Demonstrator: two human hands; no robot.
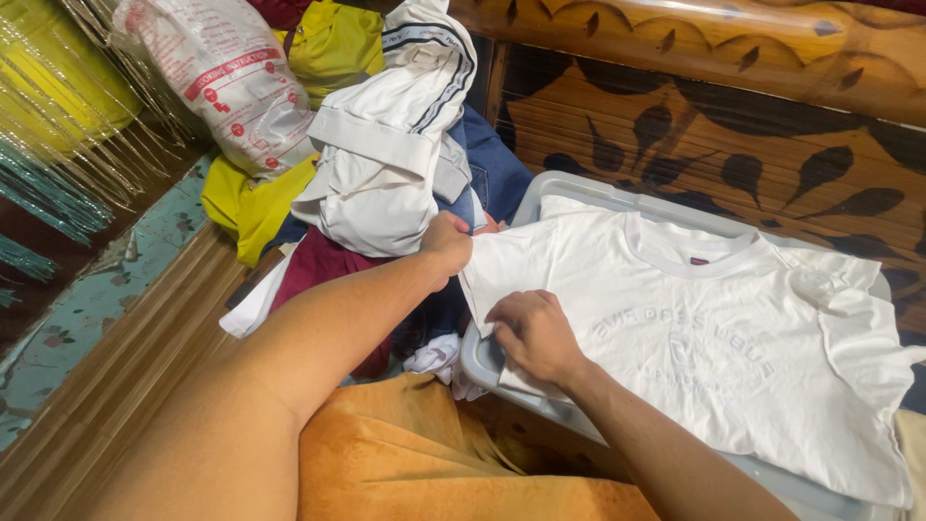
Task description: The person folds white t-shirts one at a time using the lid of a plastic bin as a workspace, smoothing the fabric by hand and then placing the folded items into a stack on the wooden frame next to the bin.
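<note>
A white T-shirt (714, 338) lies spread flat, front up, over a grey plastic lid or bin (579, 188). My left hand (446, 246) pinches the shirt's left sleeve edge near the pile of clothes. On the same side, lower down, my right hand (533, 333) presses the shirt with its fingers curled over the fabric edge at the bin's rim.
A heap of clothes sits at the left: a white garment with dark stripes (386, 145), yellow cloth (253, 203), maroon cloth (318, 270), blue denim (492, 164). A printed plastic sack (227, 82) lies behind it. Carved wooden furniture (733, 116) stands beyond; orange fabric (434, 463) lies near me.
</note>
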